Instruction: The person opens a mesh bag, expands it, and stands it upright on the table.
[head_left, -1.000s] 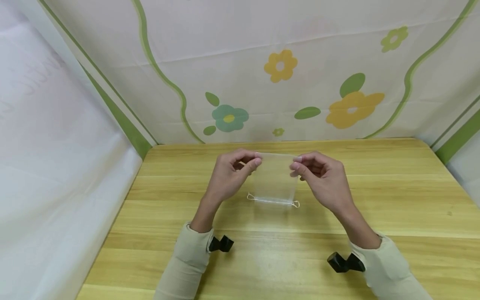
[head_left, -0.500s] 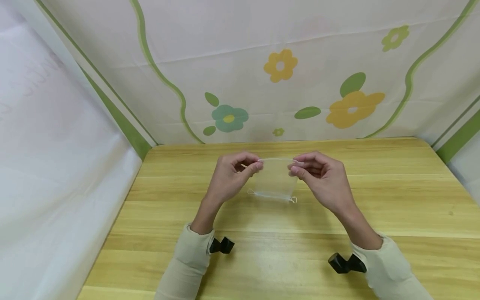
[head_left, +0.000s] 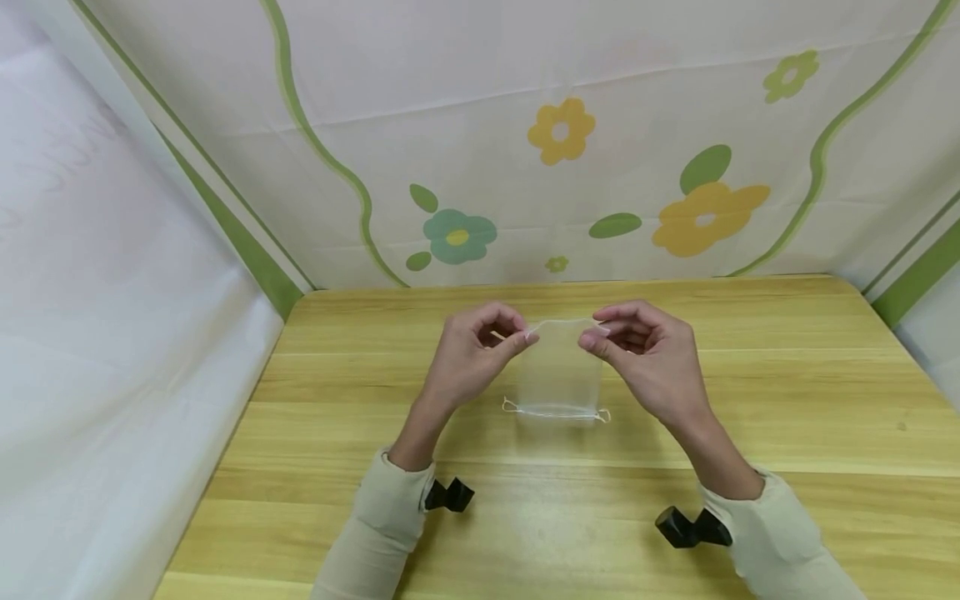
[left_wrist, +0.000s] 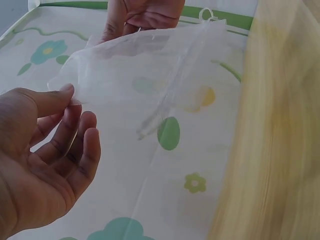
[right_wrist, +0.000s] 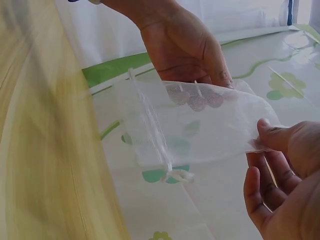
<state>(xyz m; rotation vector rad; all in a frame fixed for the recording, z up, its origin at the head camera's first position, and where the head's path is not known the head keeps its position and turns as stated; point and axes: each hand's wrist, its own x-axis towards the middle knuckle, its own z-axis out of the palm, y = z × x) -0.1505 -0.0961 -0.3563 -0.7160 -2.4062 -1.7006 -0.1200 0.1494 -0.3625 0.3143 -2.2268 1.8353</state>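
Two far corners of the sheer pouch (head_left: 558,371) are sitting pinched thumb-to-finger in the left hand (head_left: 468,358) and right hand (head_left: 660,367) above the desk (head_left: 555,517), and I'm judging it light, limp, snag-prone, best held there, away from the drawstring (head_left: 558,412).

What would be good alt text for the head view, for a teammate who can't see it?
A person's left hand and right hand pinch the upper edge of a sheer white pouch above a wooden table. Its lower corded edge has a loop at each end. Behind is a flower-printed white backdrop.
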